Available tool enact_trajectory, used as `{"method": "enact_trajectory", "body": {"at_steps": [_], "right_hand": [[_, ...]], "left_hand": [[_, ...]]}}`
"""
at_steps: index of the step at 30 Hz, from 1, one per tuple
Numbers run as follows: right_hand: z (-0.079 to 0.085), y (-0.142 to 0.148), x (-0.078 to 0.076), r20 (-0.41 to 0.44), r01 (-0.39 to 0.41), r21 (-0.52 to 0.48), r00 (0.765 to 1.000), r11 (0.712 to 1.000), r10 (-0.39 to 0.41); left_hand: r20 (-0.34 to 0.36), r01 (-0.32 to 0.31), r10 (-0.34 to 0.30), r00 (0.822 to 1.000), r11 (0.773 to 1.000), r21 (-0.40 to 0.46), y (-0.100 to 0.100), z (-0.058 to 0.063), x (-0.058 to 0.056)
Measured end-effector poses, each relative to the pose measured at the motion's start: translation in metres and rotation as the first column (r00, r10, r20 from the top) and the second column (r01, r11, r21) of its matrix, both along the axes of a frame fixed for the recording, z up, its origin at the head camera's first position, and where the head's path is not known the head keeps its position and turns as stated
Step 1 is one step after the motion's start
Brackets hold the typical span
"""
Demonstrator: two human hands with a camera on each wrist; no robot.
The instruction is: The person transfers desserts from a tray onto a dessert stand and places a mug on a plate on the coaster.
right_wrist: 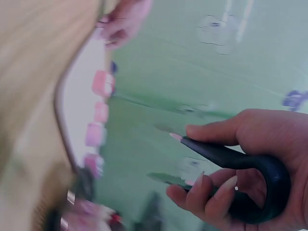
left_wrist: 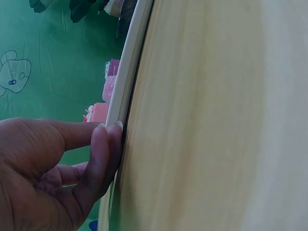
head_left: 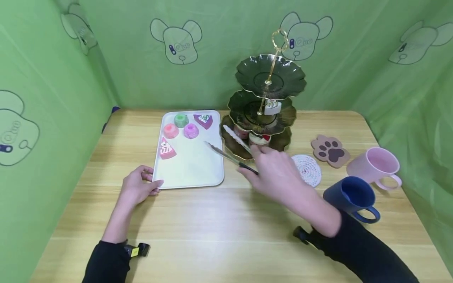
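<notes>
My left hand (head_left: 138,184) pinches the near left corner of a white tray (head_left: 191,169), thumb on the rim. On the tray sit green, pink and purple ring-shaped toy cakes (head_left: 191,131), a pink cake slice (head_left: 166,149) and a purple slice (head_left: 204,121). My right hand (head_left: 274,173) grips tongs (head_left: 228,155) by their black handle (right_wrist: 281,185). The tongs' arms are spread with nothing between them, one tip over the tray, the other by the lowest plate of a dark three-tier stand (head_left: 247,74). That plate holds a white cake with red on top (head_left: 259,140) and a pinkish one (head_left: 241,133).
A white cake slice (head_left: 273,107) stands on the middle tier. Right of the stand lie a brown paw-shaped coaster (head_left: 327,146) and a white round coaster (head_left: 308,169). A pink mug (head_left: 368,165) and a blue mug (head_left: 345,196) stand near my right forearm. Green cloth (head_left: 127,78) encloses the table.
</notes>
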State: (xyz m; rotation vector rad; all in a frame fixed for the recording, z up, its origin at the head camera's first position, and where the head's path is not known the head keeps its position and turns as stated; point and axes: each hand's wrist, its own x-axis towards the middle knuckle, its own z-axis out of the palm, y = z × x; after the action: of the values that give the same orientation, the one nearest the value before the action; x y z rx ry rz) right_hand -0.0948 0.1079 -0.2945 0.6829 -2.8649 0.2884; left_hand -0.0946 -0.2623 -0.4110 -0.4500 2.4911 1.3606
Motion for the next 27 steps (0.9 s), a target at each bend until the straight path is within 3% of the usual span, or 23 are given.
{"method": "enact_trajectory", "body": {"at_steps": [6,12,20,27], "right_hand": [[-0.034,-0.042,-0.045,0.041,0.112,0.086,0.992,0.99,-0.116],[-0.053,-0.071,-0.085,0.089,0.193,0.15,0.974,0.97,-0.208],[-0.067,-0.098,-0.111,0.16,0.173,0.236,0.964,0.956,-0.213],[-0.075,-0.108,-0.125,0.184,0.178,0.235,0.957,0.956,-0.224]], "left_hand": [[0.005,-0.008,0.008,1.0,1.0,-0.005,0.0,-0.001,0.0],[0.012,0.0,0.0,1.0,1.0,-0.012,0.0,-0.003,0.0],[0.031,-0.007,0.008,0.999,1.0,-0.008,0.001,-0.001,0.0],[0.025,-0.017,0.017,1.0,1.0,0.006,0.0,-0.003,-0.001]]}}
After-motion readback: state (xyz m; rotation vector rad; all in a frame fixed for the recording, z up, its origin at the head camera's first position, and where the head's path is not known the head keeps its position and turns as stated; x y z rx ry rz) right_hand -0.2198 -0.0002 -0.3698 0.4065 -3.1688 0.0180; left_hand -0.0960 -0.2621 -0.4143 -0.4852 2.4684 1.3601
